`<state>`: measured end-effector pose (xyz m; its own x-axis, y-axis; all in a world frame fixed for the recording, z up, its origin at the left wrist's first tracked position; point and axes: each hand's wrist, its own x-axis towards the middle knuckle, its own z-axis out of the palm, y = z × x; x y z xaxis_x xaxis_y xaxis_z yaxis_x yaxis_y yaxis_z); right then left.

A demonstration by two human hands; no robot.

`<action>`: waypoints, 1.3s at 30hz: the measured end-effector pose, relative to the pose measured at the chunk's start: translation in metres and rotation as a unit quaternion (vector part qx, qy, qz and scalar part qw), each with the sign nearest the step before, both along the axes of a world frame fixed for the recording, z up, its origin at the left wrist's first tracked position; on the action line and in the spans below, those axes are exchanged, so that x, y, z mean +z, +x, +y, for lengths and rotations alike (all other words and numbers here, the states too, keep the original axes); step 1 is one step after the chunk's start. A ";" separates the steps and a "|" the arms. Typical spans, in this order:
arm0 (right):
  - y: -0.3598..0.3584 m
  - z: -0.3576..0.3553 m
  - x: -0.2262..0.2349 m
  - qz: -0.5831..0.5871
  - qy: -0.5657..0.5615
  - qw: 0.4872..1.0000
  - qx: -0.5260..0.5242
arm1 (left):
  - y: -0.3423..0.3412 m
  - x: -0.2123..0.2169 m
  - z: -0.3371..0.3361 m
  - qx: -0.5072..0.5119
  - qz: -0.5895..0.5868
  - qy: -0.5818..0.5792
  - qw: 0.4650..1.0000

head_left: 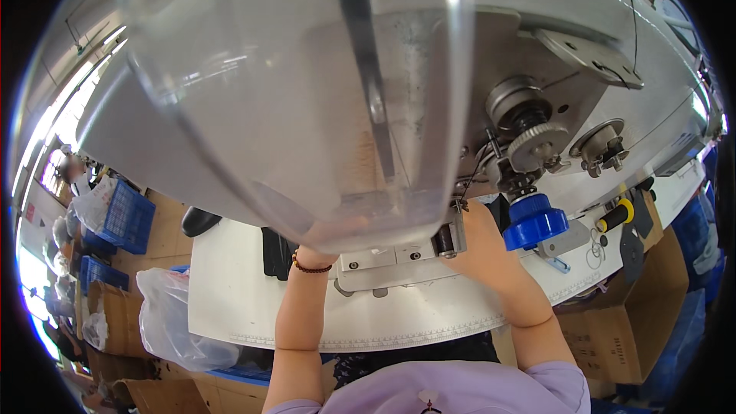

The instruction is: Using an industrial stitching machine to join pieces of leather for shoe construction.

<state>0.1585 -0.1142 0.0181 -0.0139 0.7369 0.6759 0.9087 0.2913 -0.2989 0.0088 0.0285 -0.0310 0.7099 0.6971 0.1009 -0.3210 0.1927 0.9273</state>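
White worktable [230, 291] spreads under a large grey sewing machine [552, 23] with a blue knob [534, 221]. Both forearms reach beneath a clear guard [291, 92]; the left hand [326, 239] and right hand [469, 239] are mostly hidden, their grip impossible to tell. A beaded bracelet [310, 267] circles the left wrist.

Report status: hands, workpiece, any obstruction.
Both hands hidden behind clear guard; left forearm and right forearm reach under machine head. Workpiece unseen. Guard blocks view.
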 end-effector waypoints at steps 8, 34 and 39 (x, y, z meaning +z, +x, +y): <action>-0.005 -0.006 0.009 -0.060 0.017 0.997 -0.053 | -0.010 0.001 -0.002 0.043 0.081 0.178 0.980; -0.014 -0.014 0.003 -0.217 0.055 0.974 -0.036 | -0.006 0.024 -0.022 -0.025 0.130 0.036 0.990; -0.023 -0.010 -0.002 -0.205 0.089 0.974 -0.034 | -0.005 0.015 -0.026 0.032 0.071 0.056 0.995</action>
<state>0.1356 -0.1247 0.0158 -0.2647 0.6164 0.7416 0.9601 0.2407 0.1426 0.0034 0.0022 -0.0155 0.6774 0.7310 0.0828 -0.1935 0.0685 0.9787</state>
